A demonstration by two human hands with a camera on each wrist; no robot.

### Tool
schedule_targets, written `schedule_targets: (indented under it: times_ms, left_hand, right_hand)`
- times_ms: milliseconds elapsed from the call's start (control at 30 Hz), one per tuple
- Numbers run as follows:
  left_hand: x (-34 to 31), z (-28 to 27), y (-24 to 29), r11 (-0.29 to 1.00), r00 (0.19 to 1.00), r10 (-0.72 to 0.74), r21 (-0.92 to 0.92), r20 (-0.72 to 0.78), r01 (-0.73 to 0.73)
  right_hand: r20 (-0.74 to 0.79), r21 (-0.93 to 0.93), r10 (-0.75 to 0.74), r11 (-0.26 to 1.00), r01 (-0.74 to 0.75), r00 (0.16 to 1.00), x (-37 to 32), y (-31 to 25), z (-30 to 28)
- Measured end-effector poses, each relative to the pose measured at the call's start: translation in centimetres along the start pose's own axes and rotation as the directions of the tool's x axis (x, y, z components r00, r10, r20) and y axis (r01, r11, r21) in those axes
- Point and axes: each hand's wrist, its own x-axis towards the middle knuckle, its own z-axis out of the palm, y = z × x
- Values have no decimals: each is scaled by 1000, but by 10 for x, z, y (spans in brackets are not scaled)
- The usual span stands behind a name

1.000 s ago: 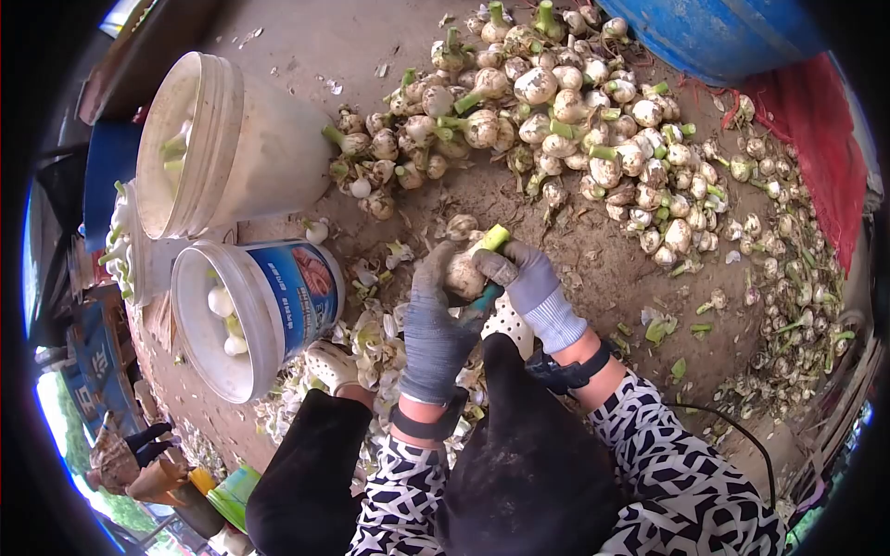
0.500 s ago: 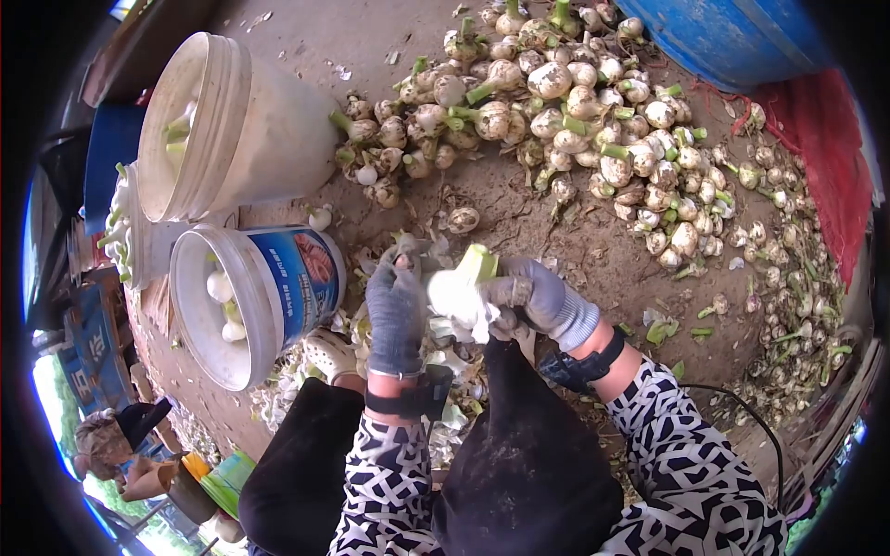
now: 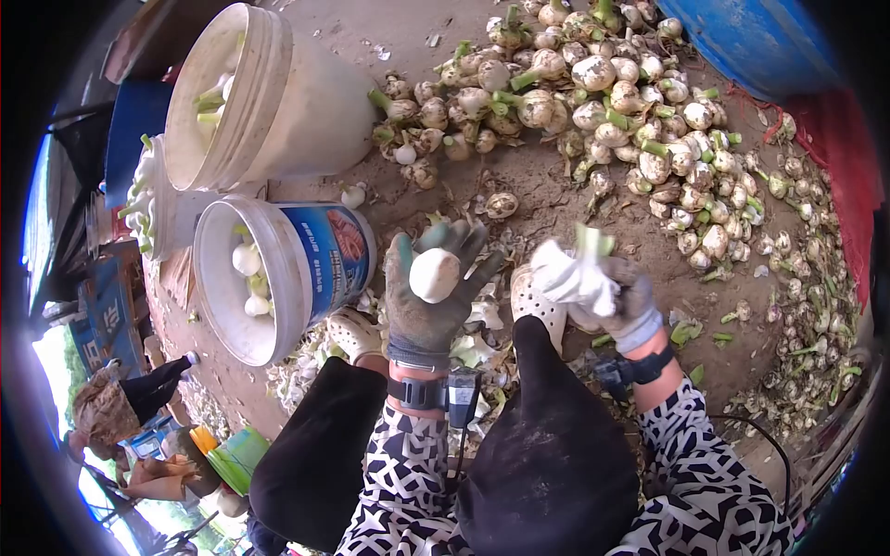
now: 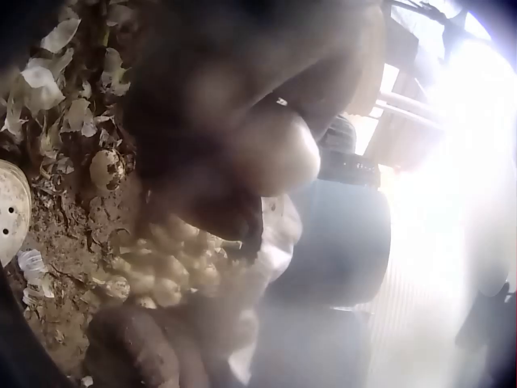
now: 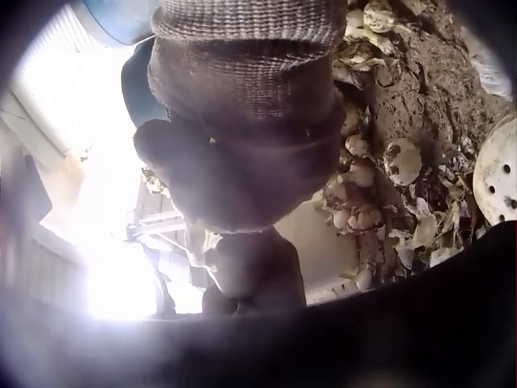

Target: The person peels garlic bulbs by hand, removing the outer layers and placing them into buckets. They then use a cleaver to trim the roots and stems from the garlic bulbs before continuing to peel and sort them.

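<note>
In the head view, the gloved left hand (image 3: 428,301) is palm up with fingers spread, a smooth white bulb (image 3: 435,275) resting on it. To its right the gloved right hand (image 3: 630,301) grips a cut green stem with loose white skins (image 3: 579,278) hanging from it. The two hands are apart. The left wrist view shows the bulb (image 4: 283,153) blurred against the dark left hand (image 4: 210,121). In the right wrist view the right hand's glove (image 5: 242,153) fills the middle, and what it grips is mostly hidden.
A tall pale bucket (image 3: 306,107) and a smaller labelled bucket (image 3: 298,269) lie tilted at left with peeled bulbs inside. Unpeeled bulbs (image 3: 593,74) heap across the back and right. A blue barrel (image 3: 751,42) stands top right. Peelings surround the light clogs (image 3: 538,304).
The dirty bulb between both hands has lost its outer skins and stem. The left hand has opened under the white bulb; the right has moved right with the stem and skins.
</note>
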Motion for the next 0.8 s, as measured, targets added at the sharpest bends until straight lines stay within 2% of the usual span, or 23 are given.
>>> schedule_targets:
  times_ms: [33,67,100,167,200,233,267,300,333,367,400,433,467,500,533,567,600,633,667,700,767,800]
  left_hand:
    - [0,2,0,998,999,31,-55,-26,-32]
    - [-2,1,1,998,999,39,-50,-26,-40]
    - [-3,1,3,994,996,67,-82,-55,-72]
    - [-5,3,9,988,992,96,-115,-77,-104]
    - [-9,3,19,971,981,182,-145,-59,-189]
    - [-12,1,32,947,963,265,-178,-43,-269]
    - [-20,-4,54,915,942,329,-266,62,-303]
    - [-30,-11,80,877,906,394,-358,156,-320]
    - [-40,-10,105,890,859,372,-397,352,-223]
    - [-52,-2,118,899,769,356,-419,531,-127]
    - [-62,13,114,842,770,481,-465,419,-273]
    - [-68,24,110,767,745,596,-487,301,-417]
    - [-64,16,107,828,751,545,-380,373,-412]
    - [-58,8,97,855,803,519,-205,294,-477]
    - [-48,6,79,888,871,443,30,211,-459]
    - [-35,-5,64,877,932,298,326,206,-352]
    - [-23,-11,45,737,955,298,636,-6,-226]
    - [-11,-7,22,504,937,342,855,-71,-119]
    - [5,-28,4,396,930,361,913,-63,-92]
    - [16,-41,-13,429,926,374,895,-50,-125]
    - [38,-66,-36,599,932,350,787,-94,-145]
    - [36,-73,-41,604,933,345,785,-100,-139]
  right_hand:
    - [-140,-16,-105,994,104,985,-12,-2,14]
    - [230,-125,-180,969,212,956,-17,-8,9]
    - [239,-138,-197,962,234,951,-26,-5,10]
    - [530,-233,-296,850,472,795,-17,13,21]
    - [40,-804,340,569,-171,940,-19,-19,32]
    - [-197,-965,585,24,-260,786,3,-9,57]
    - [-66,-813,373,-557,167,925,11,12,46]
    - [-218,-643,278,-762,77,935,27,20,40]
    - [-78,-571,109,-819,45,991,41,21,23]
    - [23,-653,-9,-758,9,1000,63,18,3]
    - [29,-652,-113,-756,-68,993,78,13,10]
    - [122,-595,-162,-801,-59,979,97,12,7]
    - [218,-537,-202,-842,-56,955,117,13,0]
    - [222,-536,-202,-843,-54,954,138,13,-3]
    - [117,-487,-133,-871,-60,984,160,13,-6]
    - [5,-437,-67,-898,-58,998,173,12,-6]
    - [-70,-550,-46,-832,-77,996,177,10,0]
    - [-74,-548,-41,-833,-75,996,172,12,3]
    - [42,-651,-102,-758,-50,994,159,19,4]
    - [153,-738,-181,-675,-10,972,147,23,7]
    - [223,-832,-157,-544,104,962,117,36,9]
    - [388,-853,-220,-454,258,895,103,46,1]
